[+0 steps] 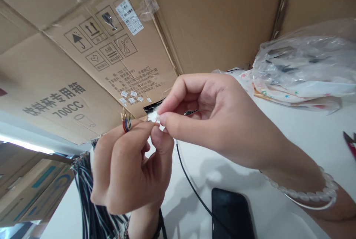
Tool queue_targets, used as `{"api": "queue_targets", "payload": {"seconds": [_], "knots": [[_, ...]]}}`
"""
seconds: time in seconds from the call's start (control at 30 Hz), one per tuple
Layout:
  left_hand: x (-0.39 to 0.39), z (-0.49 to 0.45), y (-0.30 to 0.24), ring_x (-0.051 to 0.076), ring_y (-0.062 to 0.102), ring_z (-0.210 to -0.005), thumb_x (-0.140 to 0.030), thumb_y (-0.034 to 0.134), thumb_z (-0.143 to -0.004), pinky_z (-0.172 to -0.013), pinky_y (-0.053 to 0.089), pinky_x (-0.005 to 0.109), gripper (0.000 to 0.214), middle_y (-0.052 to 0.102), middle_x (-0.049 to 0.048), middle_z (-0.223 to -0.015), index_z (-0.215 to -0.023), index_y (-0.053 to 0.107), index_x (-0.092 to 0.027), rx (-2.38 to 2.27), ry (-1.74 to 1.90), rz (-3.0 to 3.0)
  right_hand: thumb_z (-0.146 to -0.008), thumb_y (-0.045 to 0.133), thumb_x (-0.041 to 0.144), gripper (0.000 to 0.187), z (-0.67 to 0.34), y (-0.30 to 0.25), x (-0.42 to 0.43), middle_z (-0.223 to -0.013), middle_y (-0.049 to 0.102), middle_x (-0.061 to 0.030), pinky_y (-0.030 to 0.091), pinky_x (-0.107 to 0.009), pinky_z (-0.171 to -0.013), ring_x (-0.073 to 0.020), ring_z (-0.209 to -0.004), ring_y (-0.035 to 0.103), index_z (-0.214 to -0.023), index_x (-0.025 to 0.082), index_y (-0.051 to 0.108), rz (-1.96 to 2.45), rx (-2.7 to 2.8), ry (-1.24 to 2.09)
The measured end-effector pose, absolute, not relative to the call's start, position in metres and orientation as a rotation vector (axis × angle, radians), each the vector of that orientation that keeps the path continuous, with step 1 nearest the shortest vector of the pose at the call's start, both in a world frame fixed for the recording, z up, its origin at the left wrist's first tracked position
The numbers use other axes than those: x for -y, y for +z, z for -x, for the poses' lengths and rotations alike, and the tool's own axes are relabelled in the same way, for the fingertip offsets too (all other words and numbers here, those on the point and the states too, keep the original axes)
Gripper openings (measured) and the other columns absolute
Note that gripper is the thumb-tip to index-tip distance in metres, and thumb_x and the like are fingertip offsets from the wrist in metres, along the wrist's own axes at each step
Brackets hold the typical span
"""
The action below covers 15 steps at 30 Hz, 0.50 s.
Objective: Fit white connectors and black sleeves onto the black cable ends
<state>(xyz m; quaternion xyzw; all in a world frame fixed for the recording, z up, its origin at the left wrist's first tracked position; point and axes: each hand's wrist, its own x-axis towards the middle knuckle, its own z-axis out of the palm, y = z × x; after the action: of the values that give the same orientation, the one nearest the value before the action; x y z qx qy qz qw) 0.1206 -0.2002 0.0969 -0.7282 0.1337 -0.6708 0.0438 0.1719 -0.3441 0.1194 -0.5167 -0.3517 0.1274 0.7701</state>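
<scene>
My left hand is closed in a fist around a thin cable. Its coloured wire ends, tipped with small metal terminals, stick up above the forefinger. My right hand pinches a tiny white connector piece between thumb and forefinger, right against the left thumb tip. A black cable hangs down from between the two hands across the white table. A bead bracelet circles my right wrist.
A bundle of black cables lies at the lower left. A black phone lies on the table below my hands. Cardboard boxes stand behind. A clear plastic bag sits at the right, with red-handled cutters at the right edge.
</scene>
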Motion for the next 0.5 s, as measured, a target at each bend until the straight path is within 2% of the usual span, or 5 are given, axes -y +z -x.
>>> {"api": "queue_targets", "payload": {"seconds": [0.17,0.33,0.5], "knots": [[0.205,-0.121,0.098,0.014,0.060,-0.056,-0.007,0.061,-0.068,-0.053,0.052,0.026,0.023,0.063,0.0020,-0.060,-0.054,0.047,-0.018,-0.366,-2.079,2.247,-0.074,0.072,0.014,0.015,-0.170,0.120,0.344,-0.072,0.064,0.0072,0.053,-0.017,-0.058,-0.0085,-0.071,0.063,-0.074,0.021,0.059,1.102,0.769,0.283],[0.213,-0.117,0.098,0.014,0.060,-0.064,-0.008,0.057,-0.078,-0.062,0.054,0.029,0.027,0.062,0.0047,-0.065,-0.059,0.041,-0.019,-0.210,-2.007,2.371,-0.072,0.072,0.006,0.020,-0.168,0.125,0.342,-0.067,0.063,0.0062,0.052,-0.016,-0.054,-0.0089,-0.065,0.062,-0.068,0.020,0.059,1.117,0.686,0.325],[0.210,-0.115,0.100,0.015,0.059,-0.056,-0.002,0.058,-0.065,-0.054,0.051,0.028,0.033,0.058,0.0018,-0.056,-0.057,0.032,-0.021,-0.327,-2.033,2.310,-0.070,0.072,0.004,0.019,-0.168,0.125,0.338,-0.063,0.064,0.0056,0.052,-0.013,-0.050,-0.0083,-0.060,0.063,-0.065,0.018,0.060,1.106,0.690,0.281]]}}
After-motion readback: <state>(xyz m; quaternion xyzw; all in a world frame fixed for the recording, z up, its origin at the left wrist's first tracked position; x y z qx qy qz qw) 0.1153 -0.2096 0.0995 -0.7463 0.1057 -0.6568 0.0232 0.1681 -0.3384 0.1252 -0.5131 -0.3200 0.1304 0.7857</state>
